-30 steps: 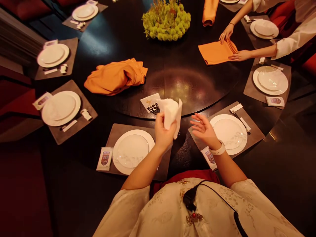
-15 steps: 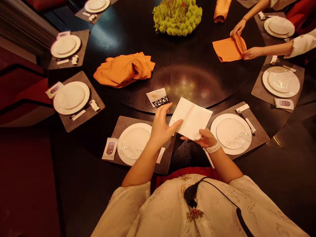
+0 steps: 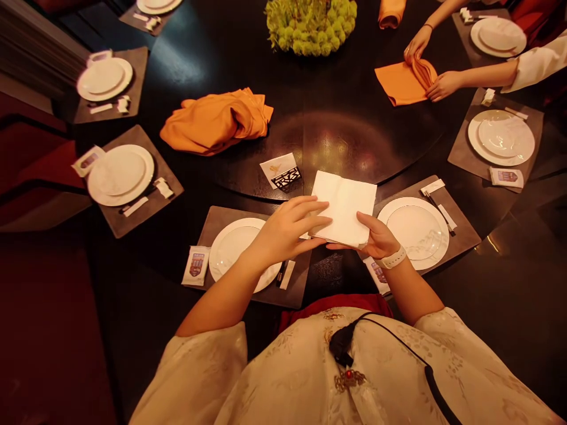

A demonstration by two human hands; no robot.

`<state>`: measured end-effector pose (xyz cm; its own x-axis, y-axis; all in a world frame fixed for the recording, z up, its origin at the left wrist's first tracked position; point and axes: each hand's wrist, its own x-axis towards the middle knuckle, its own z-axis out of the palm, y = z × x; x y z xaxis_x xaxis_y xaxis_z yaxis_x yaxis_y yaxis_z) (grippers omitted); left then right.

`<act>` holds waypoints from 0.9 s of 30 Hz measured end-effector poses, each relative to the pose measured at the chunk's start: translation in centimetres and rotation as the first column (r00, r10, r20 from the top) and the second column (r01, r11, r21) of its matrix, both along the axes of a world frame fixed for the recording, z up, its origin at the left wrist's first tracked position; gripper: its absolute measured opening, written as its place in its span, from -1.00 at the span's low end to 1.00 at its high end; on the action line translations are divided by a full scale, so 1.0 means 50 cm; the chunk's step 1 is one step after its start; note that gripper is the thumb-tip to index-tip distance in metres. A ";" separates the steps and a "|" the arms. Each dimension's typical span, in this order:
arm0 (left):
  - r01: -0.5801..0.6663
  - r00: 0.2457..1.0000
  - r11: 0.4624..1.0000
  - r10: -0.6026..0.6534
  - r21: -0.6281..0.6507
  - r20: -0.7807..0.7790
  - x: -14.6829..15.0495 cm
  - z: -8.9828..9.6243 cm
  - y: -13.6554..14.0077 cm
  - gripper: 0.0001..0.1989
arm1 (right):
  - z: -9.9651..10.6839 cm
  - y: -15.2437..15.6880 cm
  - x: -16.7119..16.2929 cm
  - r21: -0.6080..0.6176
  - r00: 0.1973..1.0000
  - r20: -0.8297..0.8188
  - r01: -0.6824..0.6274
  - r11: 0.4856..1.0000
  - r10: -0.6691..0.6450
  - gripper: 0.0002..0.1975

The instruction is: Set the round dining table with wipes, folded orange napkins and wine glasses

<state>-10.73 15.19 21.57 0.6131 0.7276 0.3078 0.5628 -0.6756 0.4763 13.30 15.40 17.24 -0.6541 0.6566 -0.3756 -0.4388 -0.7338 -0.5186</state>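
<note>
While our right hand (image 3: pixel 380 237) grips the folded white paper (image 3: pixel 348 203) by its near right corner — thumb on top, fingers beneath, probably to keep it flat — our left hand (image 3: pixel 290 229) spreads loosely over the left edge; whether it presses, we cannot tell. We hold the paper above the table (image 3: pixel 326 267), between the left plate (image 3: pixel 234 248) and right plate (image 3: pixel 414 230).

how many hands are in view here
4: left hand at the left side of the white napkin; right hand holding its lower right corner; a co-worker's far hand and near hand, both on an orange cloth, upper right.
</note>
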 end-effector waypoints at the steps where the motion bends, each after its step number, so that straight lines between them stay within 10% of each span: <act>1: 0.023 1.000 1.000 -0.023 -0.008 0.000 -0.006 0.007 0.005 -0.72 | 0.003 0.001 0.003 -0.013 1.000 -0.003 -0.012 1.000 0.012 -0.48; 15: 0.175 0.983 0.984 -0.176 -0.026 -0.056 -0.020 0.091 0.014 -0.87 | -0.009 0.003 0.031 -0.131 0.994 0.005 -0.108 0.985 0.110 -0.50; 19: 0.088 0.966 0.996 -0.088 0.012 0.242 -0.042 0.096 0.025 -0.91 | -0.018 0.002 0.036 -0.042 0.997 0.027 -0.076 0.996 0.077 -0.42; 22: -0.098 0.771 0.993 0.034 0.066 0.636 -0.062 0.117 0.020 -0.88 | -0.028 0.002 0.036 0.099 0.992 0.122 0.011 0.995 -0.023 -0.38; 25: -0.120 0.611 0.993 0.080 -0.007 0.788 -0.075 0.150 -0.004 -0.91 | -0.031 0.007 0.030 0.418 0.934 0.282 0.087 0.904 -0.221 -0.40; 27: 0.041 0.712 0.994 0.040 -0.099 0.701 -0.078 0.169 -0.022 -0.93 | -0.028 0.015 0.026 0.698 0.831 0.388 0.018 0.716 -0.399 -0.44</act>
